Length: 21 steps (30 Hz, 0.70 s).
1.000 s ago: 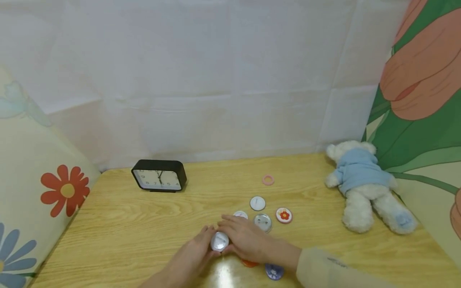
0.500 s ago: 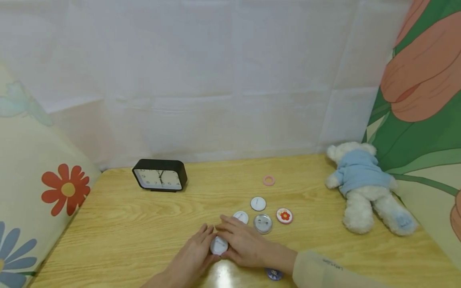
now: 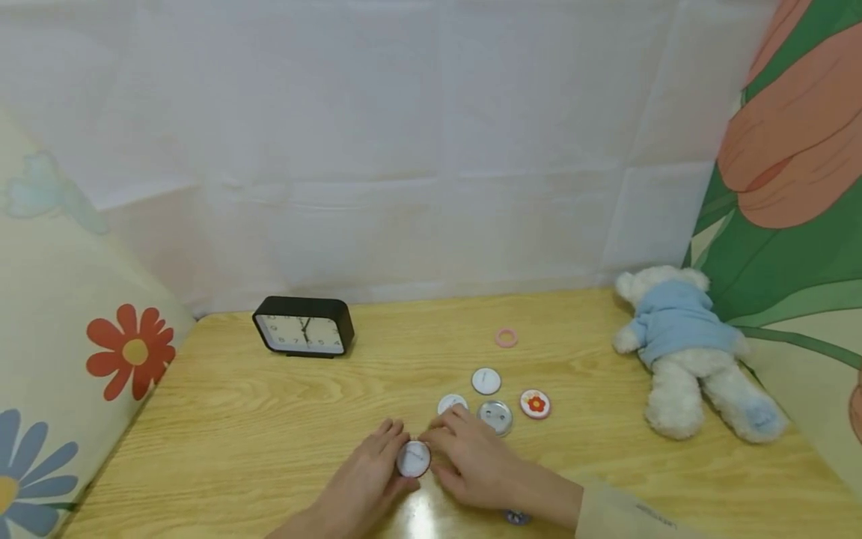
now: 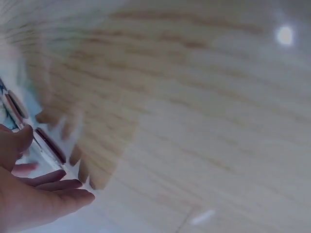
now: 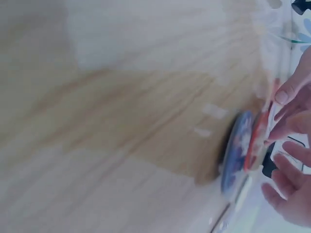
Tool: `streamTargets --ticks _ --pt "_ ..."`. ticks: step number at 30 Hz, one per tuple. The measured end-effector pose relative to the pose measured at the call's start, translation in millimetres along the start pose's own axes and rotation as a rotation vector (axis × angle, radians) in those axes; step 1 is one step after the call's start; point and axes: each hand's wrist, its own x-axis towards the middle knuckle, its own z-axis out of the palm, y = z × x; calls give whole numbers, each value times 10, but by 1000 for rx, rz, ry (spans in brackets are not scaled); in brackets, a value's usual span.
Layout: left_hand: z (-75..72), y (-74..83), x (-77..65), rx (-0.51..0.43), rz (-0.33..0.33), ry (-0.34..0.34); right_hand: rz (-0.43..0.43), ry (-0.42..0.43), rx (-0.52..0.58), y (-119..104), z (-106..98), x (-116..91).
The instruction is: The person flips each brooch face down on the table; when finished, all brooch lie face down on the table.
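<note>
Left hand point(image 3: 360, 471) on red-edged badge point(image 3: 414, 459), right hand point(image 3: 481, 464) loose beside it

Nearest: blue badge point(image 3: 517, 517), mostly covered by right forearm point(image 3: 548, 490) in head view. Then red-edged badge, front-middle of wood-grain table point(image 3: 236, 412), white pin side up; left hand holds it from the left, thumb by near rim. Right hand just right of it, fingers slightly bent, gripping nothing; fingertip contact, can't tell. Beyond right hand: silver badge point(image 3: 494, 416), pin up; white-backed badge point(image 3: 451, 404), partly covered, to its left, flower badge point(image 3: 535, 404) to its right. Farther: second white badge point(image 3: 486, 381), pink ring point(image 3: 497, 341). Teddy point(image 3: 683, 322) in blue top lies back right, black clock point(image 3: 303, 328) back left. White cloth point(image 3: 431, 150) behind, floral panels point(image 3: 795, 258) both sides.
</note>
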Motion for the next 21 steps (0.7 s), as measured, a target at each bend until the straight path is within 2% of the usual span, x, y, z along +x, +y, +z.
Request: streamTargets --ticks 2,4,9,12,16,21 --pt "-12 46 13 -16 1 3 43 27 -3 8 -77 -92" --pt "-19 116 31 -7 23 -3 99 17 -5 20 -160 -194" --pt "21 317 84 55 132 -55 245 -127 12 56 -367 -441" --pt "89 399 106 53 157 -121 299 -237 -2 74 -457 -554" --pt "185 448 121 66 152 -176 336 -355 11 87 -494 -651" --pt "248 507 161 89 128 -181 322 -371 26 95 -458 -711"
